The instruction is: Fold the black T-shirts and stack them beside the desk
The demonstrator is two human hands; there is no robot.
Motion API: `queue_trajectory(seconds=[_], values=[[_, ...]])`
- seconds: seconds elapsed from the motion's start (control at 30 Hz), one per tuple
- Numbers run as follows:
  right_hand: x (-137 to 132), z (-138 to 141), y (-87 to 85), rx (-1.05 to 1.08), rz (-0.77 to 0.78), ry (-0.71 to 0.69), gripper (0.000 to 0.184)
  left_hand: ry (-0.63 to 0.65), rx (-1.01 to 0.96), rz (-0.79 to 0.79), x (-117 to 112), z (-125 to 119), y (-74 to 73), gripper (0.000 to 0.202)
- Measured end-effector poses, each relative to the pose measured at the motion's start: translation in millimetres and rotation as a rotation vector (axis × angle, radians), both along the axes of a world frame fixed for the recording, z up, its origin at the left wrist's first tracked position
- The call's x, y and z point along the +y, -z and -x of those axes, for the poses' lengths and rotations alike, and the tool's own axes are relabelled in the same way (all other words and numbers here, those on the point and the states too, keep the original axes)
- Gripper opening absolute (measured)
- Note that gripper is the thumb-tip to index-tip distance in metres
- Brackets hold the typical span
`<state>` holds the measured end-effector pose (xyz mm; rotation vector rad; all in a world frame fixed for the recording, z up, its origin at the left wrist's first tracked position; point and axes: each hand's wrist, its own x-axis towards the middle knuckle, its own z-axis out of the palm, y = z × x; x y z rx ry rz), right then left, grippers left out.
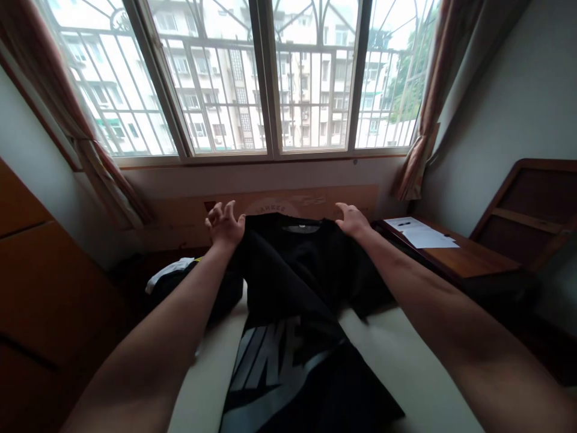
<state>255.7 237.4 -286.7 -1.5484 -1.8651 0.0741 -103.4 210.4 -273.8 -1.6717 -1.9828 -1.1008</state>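
A black T-shirt (pixel 293 313) with a large grey logo lies spread on a pale bed surface (pixel 406 367), collar toward the window. My left hand (pixel 224 225) sits at the shirt's left shoulder, fingers curled and apart, thumb touching the fabric. At the right shoulder, my right hand (pixel 351 219) rests on the cloth with its fingers bent over the edge; whether it pinches the fabric is unclear.
A heap of dark and white clothes (pixel 180 276) lies left of the shirt. Papers and a pen (pixel 421 233) rest on a wooden table (pixel 469 258) at the right. A wide barred window (pixel 265 78) with curtains fills the far wall. A wooden cabinet (pixel 49 300) stands left.
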Motion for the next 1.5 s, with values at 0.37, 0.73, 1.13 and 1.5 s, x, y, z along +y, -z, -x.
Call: queue_trajectory(seconds=[0.37,0.73,1.13,1.5], values=[[-122,-19,65.1,-0.058,0.246,-0.41,0.027,0.754,0.173,0.648,-143,-42,35.9,0.026],[-268,-43,89.2,-0.072,0.549,-0.668,0.091,0.829,0.293,1.006,-299,-111,66.0,0.043],[-266,-16,128.0,0.134,0.297,-0.649,0.045,0.938,0.067,0.775,-286,-113,89.7,0.006],[-271,-13,120.0,0.199,0.438,-0.793,0.097,1.009,-0.327,0.624,-282,-80,63.5,0.029]])
